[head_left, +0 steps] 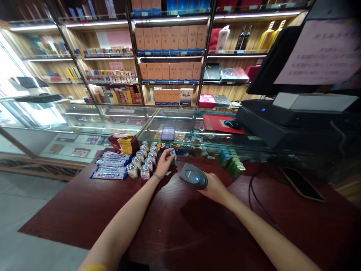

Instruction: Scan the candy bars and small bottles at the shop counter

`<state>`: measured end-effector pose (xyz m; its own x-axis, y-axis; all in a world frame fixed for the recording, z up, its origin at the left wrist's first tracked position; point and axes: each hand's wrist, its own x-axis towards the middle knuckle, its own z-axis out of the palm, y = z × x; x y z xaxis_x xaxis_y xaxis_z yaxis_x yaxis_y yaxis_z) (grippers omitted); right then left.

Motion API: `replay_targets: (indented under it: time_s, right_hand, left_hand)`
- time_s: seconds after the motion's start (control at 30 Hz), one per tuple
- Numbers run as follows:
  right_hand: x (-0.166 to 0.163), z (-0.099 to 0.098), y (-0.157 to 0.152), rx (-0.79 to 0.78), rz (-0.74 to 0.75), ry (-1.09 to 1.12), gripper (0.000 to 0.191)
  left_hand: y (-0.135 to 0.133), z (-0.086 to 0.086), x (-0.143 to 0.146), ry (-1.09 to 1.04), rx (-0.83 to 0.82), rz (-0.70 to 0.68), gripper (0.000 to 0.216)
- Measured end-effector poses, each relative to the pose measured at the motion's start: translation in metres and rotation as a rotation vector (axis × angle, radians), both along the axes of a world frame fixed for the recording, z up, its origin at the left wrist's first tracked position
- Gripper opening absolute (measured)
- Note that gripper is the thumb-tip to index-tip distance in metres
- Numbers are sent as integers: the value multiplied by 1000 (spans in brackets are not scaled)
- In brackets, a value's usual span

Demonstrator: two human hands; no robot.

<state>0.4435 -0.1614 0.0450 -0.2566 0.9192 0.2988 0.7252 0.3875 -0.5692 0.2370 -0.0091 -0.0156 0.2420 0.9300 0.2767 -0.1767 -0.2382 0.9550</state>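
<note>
Lit wooden shelves [229,89] behind glass counters [111,121], grey floor [31,192]

A dark scanner [189,173] (blue light [196,178] lit) hovers near a small pack [175,159].

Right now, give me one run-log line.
left hand: holding small container | right hand: gripping scanner, blue light lit | left: clear jars

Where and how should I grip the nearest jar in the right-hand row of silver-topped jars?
Probably around the upper sides of that jar, below its silver top, coming from the near right: it stands upright and round, with neighbouring jars to its left and behind. The left hand, nearby, has its fingers at a small carton.
</note>
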Motion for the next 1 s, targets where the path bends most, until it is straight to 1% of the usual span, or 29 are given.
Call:
replay_targets:
  time_s: [0.07, 0.13, 0.2, 0.27, 0.33, 0.43, 0.5, 0.63, 0.7, 0.8, 0.9, 1.0]
  right_hand:
    - [9, -1, -1, -17, -27, -50, 34]
    - [18, -2, -1, -30, -62, -86, 39]
    - [24, 2, -2, -51, -92, -130, 43]
    - [27, 10, -4, -88, -122, -208, 39]
    - [26, 19, -7, -113, -154, -318, 39]
    - [23, 28, -11, -115, -130, -412, 44]
    - [20, 28, -12, -99, -119, -445, 45]
    - [19, 21, -12, -78, -122, -509, 31]
    - [20, 18, -11, -70, -126, -515, 28]
    - [22, 19, -10, -64, -127, -479, 30]
    - [26, 24, -8, -71, -148, -470, 38]
    - [34, 34, -7, -54, -202, -436, 37]
  left_hand:
    - [-5, 5, 0, -130, -160, -139, 49]
    - [-8, 9, -1, -228, -272, -224, 54]
    - [-8, 12, -2, -275, -347, -264, 55]
    - [-8, 12, -4, -288, -386, -280, 54]
    - [-7, 12, -5, -292, -397, -280, 53]
    - [-7, 12, -4, -292, -396, -276, 53]
    - [-7, 12, -3, -286, -398, -271, 54]
    - [-5, 11, -1, -267, -412, -254, 57]
    - [-3, 10, 0, -264, -422, -255, 58]
    - [-3, 10, 0, -268, -415, -247, 60]
    - [-5, 9, -1, -263, -397, -257, 61]
    - [-6, 10, -1, -254, -387, -248, 63]
